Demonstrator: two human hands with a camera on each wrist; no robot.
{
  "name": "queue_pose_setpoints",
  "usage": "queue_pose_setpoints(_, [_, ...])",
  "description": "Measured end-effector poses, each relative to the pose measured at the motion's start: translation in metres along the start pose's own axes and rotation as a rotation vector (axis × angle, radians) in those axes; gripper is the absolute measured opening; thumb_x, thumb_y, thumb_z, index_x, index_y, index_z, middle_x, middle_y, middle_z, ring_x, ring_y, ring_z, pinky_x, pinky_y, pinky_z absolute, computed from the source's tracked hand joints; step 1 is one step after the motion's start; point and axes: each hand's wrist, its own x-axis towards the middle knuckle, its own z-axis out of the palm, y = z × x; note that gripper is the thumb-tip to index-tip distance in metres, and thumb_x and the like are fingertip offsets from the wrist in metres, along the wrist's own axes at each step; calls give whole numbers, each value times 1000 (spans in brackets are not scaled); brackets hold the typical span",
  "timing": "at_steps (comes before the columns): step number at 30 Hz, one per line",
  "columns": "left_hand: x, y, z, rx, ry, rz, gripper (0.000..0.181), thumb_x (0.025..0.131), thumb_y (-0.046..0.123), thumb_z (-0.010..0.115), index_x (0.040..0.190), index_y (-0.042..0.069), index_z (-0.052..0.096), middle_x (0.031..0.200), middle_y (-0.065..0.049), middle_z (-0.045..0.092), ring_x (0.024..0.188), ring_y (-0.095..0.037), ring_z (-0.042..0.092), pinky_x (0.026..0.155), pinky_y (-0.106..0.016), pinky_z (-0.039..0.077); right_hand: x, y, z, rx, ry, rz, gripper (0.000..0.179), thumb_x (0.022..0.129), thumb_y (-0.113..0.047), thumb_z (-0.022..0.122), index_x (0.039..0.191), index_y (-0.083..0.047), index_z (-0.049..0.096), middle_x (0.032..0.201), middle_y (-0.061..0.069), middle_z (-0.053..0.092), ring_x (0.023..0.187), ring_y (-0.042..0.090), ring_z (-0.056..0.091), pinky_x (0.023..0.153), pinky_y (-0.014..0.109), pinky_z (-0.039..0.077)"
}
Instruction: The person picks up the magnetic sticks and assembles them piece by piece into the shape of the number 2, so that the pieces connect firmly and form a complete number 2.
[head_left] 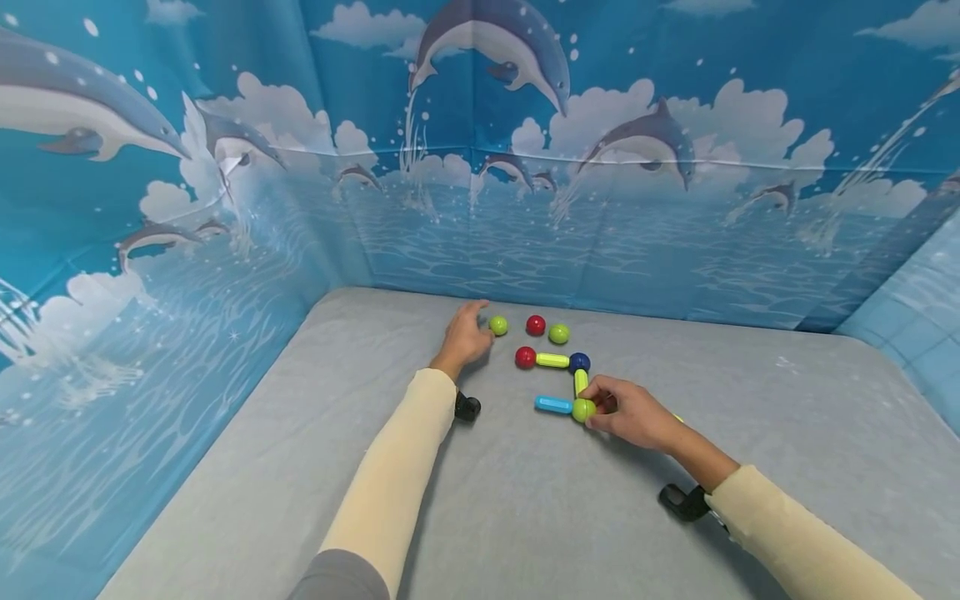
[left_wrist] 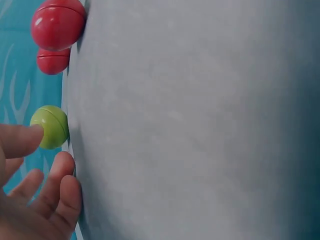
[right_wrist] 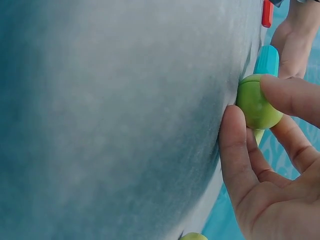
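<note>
My right hand (head_left: 632, 412) pinches a green ball (head_left: 583, 410) between thumb and fingers. A light-blue rod (head_left: 553, 404) runs left from that ball, and a yellow-green rod (head_left: 581, 382) leads away from it to a dark blue ball (head_left: 579, 362). From there another yellow-green rod (head_left: 552, 360) reaches a red ball (head_left: 526, 357). Farther back on the left, my left hand (head_left: 463, 337) is beside a loose green ball (head_left: 498, 326), fingers spread and relaxed. In the left wrist view its thumb overlaps this green ball (left_wrist: 52, 127); whether they touch I cannot tell.
A second red ball (head_left: 536, 325) and another green ball (head_left: 558, 334) lie along the back of the grey padded surface (head_left: 300, 467). A dolphin-print curtain (head_left: 480, 225) rises behind it. Something yellow-green (head_left: 678, 418) peeks out behind my right wrist.
</note>
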Motion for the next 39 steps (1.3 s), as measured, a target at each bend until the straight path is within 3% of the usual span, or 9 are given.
queue_pose_setpoints(5, [2,4,3,9,-34,27,53,93,9,62,145,14,51,152,-10,47,143,-29,42,117,-46,35,0,1,0,3,-2,-9,21,88,-5,70,108,-9,63,102,9,65,88,18,58,70,29,49])
queue_pose_setpoints(11, [0,6,7,-4,-21,9,34,93,8,65,127,9,63,133,-9,62,123,-27,56,105,-43,46,1,1,-1,3,-7,-10,21,88,-6,70,108,-9,63,104,9,65,90,18,58,72,30,49])
queue_pose_setpoints(20, [-1,0,6,-17,-23,1,33,92,8,66,125,9,62,131,-11,63,124,-28,57,104,-43,47,1,1,-1,11,-10,-13,21,88,-6,70,109,-8,63,104,10,65,90,19,59,70,30,50])
queue_pose_setpoints(39, [-6,-3,3,7,-114,30,35,94,6,62,128,13,59,140,-10,59,132,-27,52,112,-43,41,1,1,1,13,-5,-10,22,88,-6,69,109,-8,63,103,9,64,89,19,57,69,30,49])
